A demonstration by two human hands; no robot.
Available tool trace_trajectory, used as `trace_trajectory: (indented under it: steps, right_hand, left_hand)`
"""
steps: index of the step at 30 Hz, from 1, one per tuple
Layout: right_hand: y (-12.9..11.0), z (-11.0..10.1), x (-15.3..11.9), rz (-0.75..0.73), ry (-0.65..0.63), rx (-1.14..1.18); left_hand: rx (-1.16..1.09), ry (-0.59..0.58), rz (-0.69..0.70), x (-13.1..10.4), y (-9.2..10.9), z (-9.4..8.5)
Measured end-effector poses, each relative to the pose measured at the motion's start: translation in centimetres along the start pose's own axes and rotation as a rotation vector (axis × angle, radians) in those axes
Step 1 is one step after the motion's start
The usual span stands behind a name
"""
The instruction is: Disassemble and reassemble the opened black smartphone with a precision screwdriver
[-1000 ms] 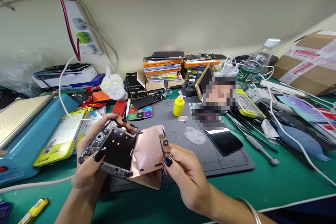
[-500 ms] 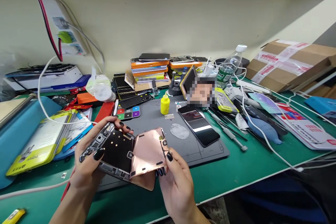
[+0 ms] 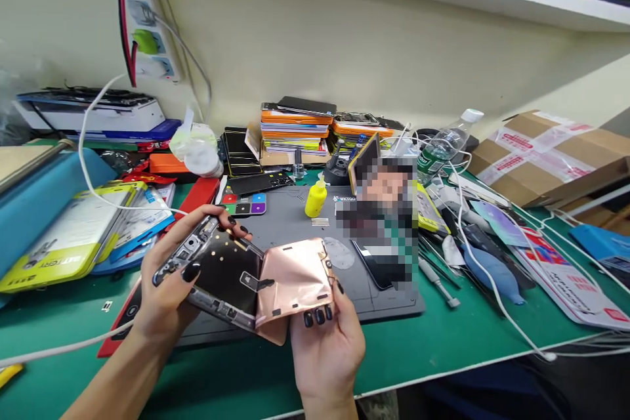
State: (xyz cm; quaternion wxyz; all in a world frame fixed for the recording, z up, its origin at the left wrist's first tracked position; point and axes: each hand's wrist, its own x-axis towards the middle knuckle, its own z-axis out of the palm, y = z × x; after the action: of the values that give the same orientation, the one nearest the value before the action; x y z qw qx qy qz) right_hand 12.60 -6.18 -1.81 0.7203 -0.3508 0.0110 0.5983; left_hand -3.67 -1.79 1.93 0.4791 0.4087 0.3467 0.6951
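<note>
My left hand (image 3: 165, 289) is closed around an opened phone frame (image 3: 226, 272), tilted above the mat, with its black inner face and camera end showing. Folded out from the frame's right part is a thin, shiny copper foil sheet (image 3: 295, 269) with small black pads along its edges. My right hand (image 3: 327, 354) pinches the foil's right edge, thumb above and fingers curled underneath. Behind the foil, a copper-coloured lower part of the frame (image 3: 273, 333) shows. Where foil and frame join, a creased line is visible.
Beneath my hands lies a grey work mat (image 3: 394, 308). A yellow bottle (image 3: 315, 199) stands behind, near a dark phone (image 3: 377, 262) partly blurred by pixels. Tweezers, a blue air blower (image 3: 492, 269) and a white cable (image 3: 492, 302) lie right. Yellow battery packets (image 3: 63, 236) lie left.
The view has shifted and tilted. My right hand has turned slightly, its fingers curling further under the foil edge, and the foil now looks more creased. Both hands keep their hold.
</note>
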Motion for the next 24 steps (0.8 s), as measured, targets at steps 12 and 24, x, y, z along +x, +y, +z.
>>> trace_trajectory:
  steps: [12, 24]
  right_hand:
    - [-3.5, 0.6, 1.2, -0.184, -0.199, -0.06]
    - [-1.5, 0.0, -1.7, -0.272, -0.637, -0.394]
  left_hand:
    - [-0.195, 0.12, -0.04, -0.6, 0.5, 2.0]
    - [-0.225, 0.199, -0.202, -2.4, 0.8, 3.6]
